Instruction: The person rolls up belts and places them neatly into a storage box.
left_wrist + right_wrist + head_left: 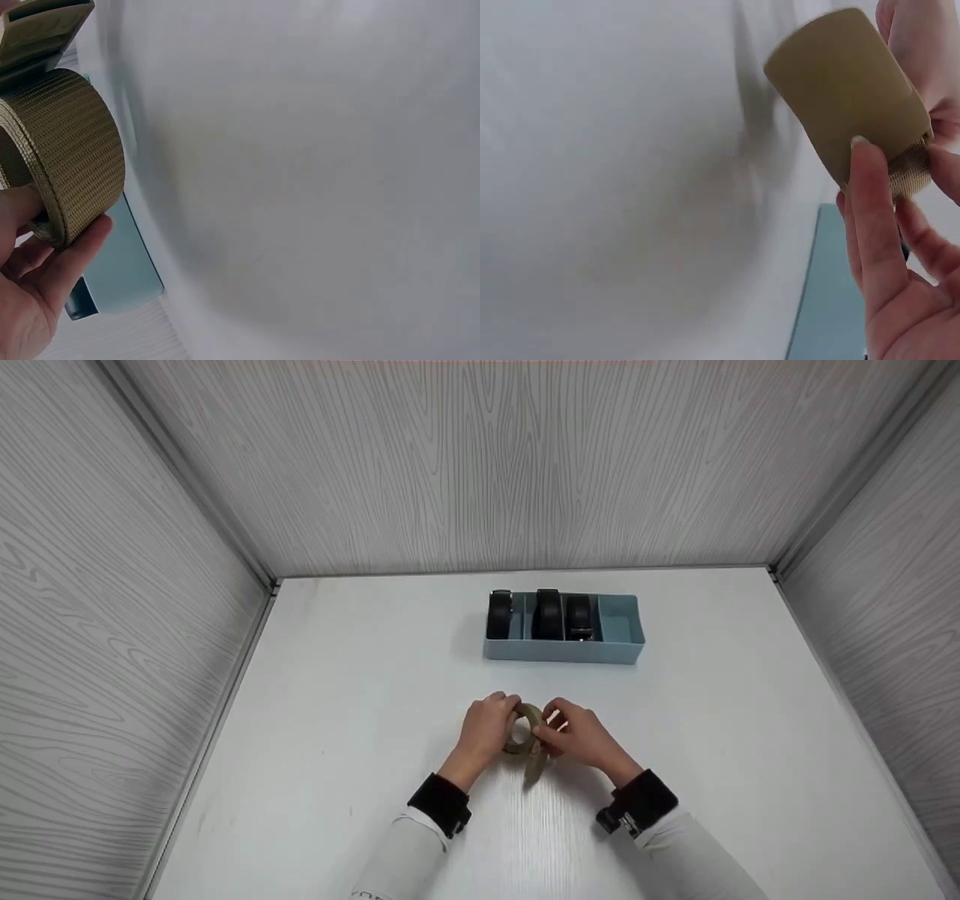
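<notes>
White laminate covers the desk [360, 720], which we find boxed in by grey wood-grain walls [480, 465] on three sides. Toward the rear of the desk, right of centre, sits a pale blue tray [619, 624] divided into compartments; three of them each hold a rolled black belt [548, 615], standing on edge, and the rightmost compartment holds nothing that we can see. Near the front centre we note both hands together, each wrist in a black cuff over a white sleeve. The left hand [487, 727] curls its fingers and thumb round a coiled olive webbing belt [524, 733], held on edge just above the desk, well apart from the tray. The right hand [581, 737] grips the same belt from the other side, its thumb [874, 195] pressed on the tan buckle [847, 90]. A short loose end of the belt hangs down toward the desk.
</notes>
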{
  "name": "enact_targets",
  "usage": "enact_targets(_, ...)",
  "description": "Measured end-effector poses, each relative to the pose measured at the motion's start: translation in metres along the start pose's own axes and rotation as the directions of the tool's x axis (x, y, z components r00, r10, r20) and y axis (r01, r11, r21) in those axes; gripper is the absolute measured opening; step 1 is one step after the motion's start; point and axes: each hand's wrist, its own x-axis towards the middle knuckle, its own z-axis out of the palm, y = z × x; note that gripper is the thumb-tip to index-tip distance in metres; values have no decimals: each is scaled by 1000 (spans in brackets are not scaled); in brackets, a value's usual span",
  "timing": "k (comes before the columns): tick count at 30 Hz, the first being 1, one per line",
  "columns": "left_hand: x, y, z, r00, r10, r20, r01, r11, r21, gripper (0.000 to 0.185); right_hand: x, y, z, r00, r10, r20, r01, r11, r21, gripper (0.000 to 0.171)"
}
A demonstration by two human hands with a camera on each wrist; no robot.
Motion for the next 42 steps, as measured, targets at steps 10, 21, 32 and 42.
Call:
enact_targets(10, 7, 6, -5, 991, 86, -105, -92, 995, -46, 10, -3, -18, 3, 985, -84, -149, 45, 969, -242, 48)
enact_targets(21, 13, 13, -7, 998, 55, -2, -55, 993, -108, 12, -5, -24, -3, 976, -68, -205, -5, 942, -335, 41)
enact_targets(32, 34, 4, -18, 967, -10, 254, 21, 999, -38, 38, -7, -18, -32, 976, -39, -215, -64, 889, -454, 36)
enact_targets(42, 71, 0, -5, 960, -57, 274, -3, 977, 215, 49, -3, -12, -61, 968, 8, -252, -129, 875, -466, 42)
